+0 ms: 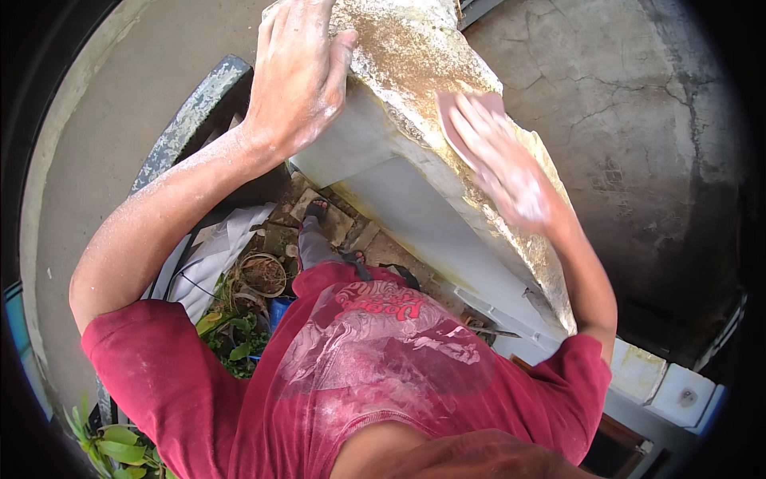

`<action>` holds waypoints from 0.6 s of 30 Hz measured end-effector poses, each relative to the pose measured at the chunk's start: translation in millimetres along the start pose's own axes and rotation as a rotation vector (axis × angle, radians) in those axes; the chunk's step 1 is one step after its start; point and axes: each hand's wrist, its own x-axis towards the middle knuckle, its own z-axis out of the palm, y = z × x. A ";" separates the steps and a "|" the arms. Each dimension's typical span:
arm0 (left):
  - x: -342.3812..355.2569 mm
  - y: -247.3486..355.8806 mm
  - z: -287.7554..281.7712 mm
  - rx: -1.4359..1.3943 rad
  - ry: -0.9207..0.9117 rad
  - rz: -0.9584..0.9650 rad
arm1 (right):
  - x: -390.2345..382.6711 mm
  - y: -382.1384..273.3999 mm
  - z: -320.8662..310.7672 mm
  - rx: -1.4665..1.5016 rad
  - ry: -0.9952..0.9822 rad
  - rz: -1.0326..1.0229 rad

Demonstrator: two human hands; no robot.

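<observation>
A rough, weathered wall top point(411, 56), stained brown and yellow with a ragged edge, runs from the upper middle down to the right. My right hand point(507, 164) lies flat along it, pressing a brownish-pink sheet of sandpaper point(452, 132) to the surface; motion blurs the fingers a little. At the wall's left edge rests my left hand point(299, 76), dusted with white powder. Its thumb stands apart on the rim, and its fingers reach up past the picture's top border. Nothing shows in that hand.
The wall's smooth pale side point(399, 199) drops toward a paved floor point(339, 223), where a foot in a sandal stands. Leafy plants point(239, 343), a round pot point(263, 275) and a grey-white sheet point(219, 255) lie left. A cracked grey surface point(594, 88) spreads beyond the wall.
</observation>
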 end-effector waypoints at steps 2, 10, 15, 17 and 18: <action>8.1 5.7 -7.2 0.009 0.049 0.097 | 77.8 31.3 7.7 -0.098 0.120 -0.176; -8.4 4.3 -13.8 0.068 -0.002 0.140 | 24.3 9.8 -2.1 -0.126 -0.086 -0.033; -11.4 18.0 1.6 0.043 -0.060 0.225 | 24.2 39.1 -1.7 -0.161 0.015 0.031; -8.9 19.8 -2.9 0.050 -0.077 0.303 | 88.9 59.0 -6.9 -0.194 0.143 -0.059; -7.4 19.3 -2.9 0.060 -0.091 0.328 | 131.1 77.0 -6.2 -0.163 0.188 -0.076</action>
